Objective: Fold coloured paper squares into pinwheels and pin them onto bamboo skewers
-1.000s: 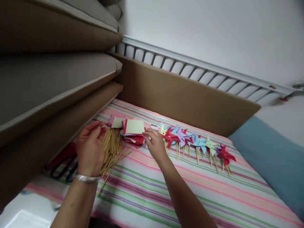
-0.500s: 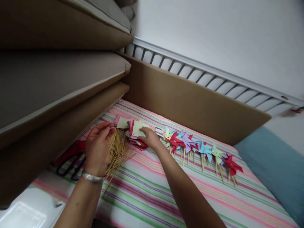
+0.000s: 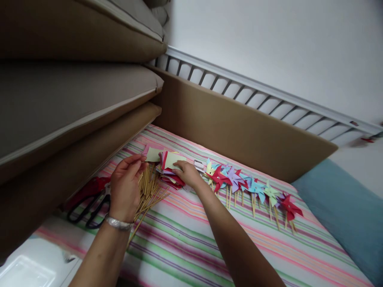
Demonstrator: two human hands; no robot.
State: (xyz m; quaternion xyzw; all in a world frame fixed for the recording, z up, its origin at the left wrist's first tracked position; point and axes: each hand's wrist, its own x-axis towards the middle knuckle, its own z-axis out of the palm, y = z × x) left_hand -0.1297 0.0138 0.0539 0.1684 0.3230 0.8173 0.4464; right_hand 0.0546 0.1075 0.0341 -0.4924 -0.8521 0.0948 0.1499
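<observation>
My left hand (image 3: 127, 185), with a silver bracelet at the wrist, has its thumb and fingertips pinched together beside a pale green paper square (image 3: 153, 154). Whatever sits in that pinch is too small to make out. My right hand (image 3: 187, 173) has its fingers on the top pale green sheet (image 3: 173, 160) of a stack of coloured paper squares (image 3: 173, 180), at the sheet's right edge. Below the left fingers lies a loose pile of thin wooden sticks (image 3: 146, 191). Dark-handled scissors (image 3: 92, 207) rest left of the left wrist.
Several finished paper pinwheels (image 3: 235, 178) on sticks lie in a row to the right. A small white object (image 3: 199, 164) is behind my right hand. Stacked cushions (image 3: 89, 99) rise on the left, a brown board (image 3: 239, 123) behind, a blue-green cushion (image 3: 335, 207) at right.
The view has shifted slightly, moving the scene a little left. Both hands stay nearly in place, the left at its pinch and the right on the top sheet.
</observation>
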